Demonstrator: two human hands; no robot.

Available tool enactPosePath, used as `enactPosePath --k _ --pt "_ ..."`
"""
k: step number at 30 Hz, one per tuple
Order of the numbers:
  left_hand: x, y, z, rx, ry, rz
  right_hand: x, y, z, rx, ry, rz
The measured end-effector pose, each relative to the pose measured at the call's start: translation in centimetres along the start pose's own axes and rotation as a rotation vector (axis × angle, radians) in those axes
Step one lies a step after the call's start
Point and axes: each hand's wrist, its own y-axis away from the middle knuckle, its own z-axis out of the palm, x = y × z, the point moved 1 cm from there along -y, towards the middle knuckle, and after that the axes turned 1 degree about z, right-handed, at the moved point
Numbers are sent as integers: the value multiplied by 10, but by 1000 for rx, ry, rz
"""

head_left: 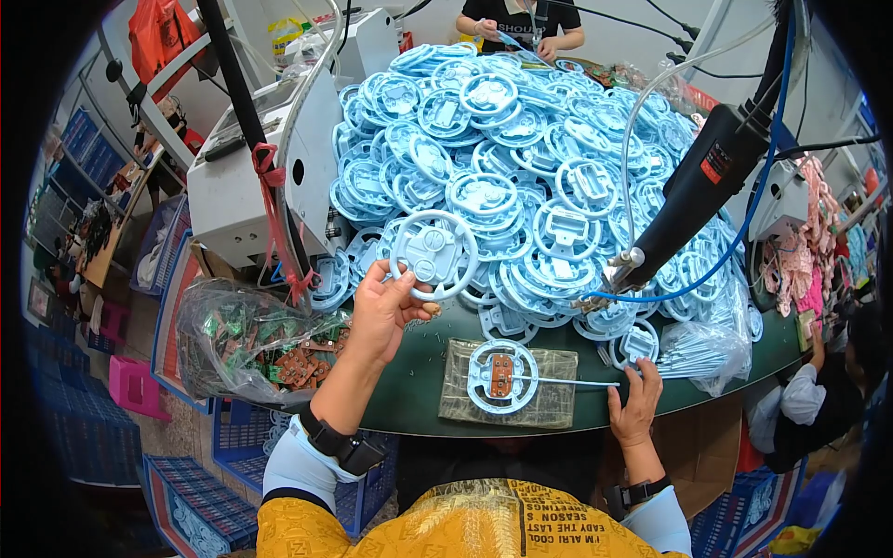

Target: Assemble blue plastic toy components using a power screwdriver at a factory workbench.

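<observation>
My left hand (389, 312) is closed on the rim of a light blue plastic toy steering wheel (433, 249), held up in front of the pile. A second toy wheel (503, 405) lies on a worn, tape-covered pad (558, 409), with a brown circuit board (502, 376) at its centre. From this wheel a thin pale blue stick (577, 382) reaches right, its end beside my right thumb. My right hand (637, 405) rests on the bench with fingers apart, their tips close to another toy wheel (639, 342); whether they touch it I cannot tell.
A tall heap of toy wheels (484, 191) fills the bench. At left are a clear bag of circuit boards (251, 344) and a white machine (270, 177). A black power screwdriver (698, 195) hangs at right above bagged blue sticks (707, 358). Another person (521, 23) works opposite.
</observation>
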Motion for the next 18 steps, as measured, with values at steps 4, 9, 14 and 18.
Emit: enactPosePath --k 4,9,14,18 --pt "1 1 2 2 -10 5 0 1 0 1 -6 0" --pt "1 1 2 2 1 4 -1 0 -1 -1 -6 4" --pt "-1 0 1 -5 7 -10 -1 0 -1 -3 -18 4" --pt "0 0 3 5 -17 2 1 1 0 2 -13 4"
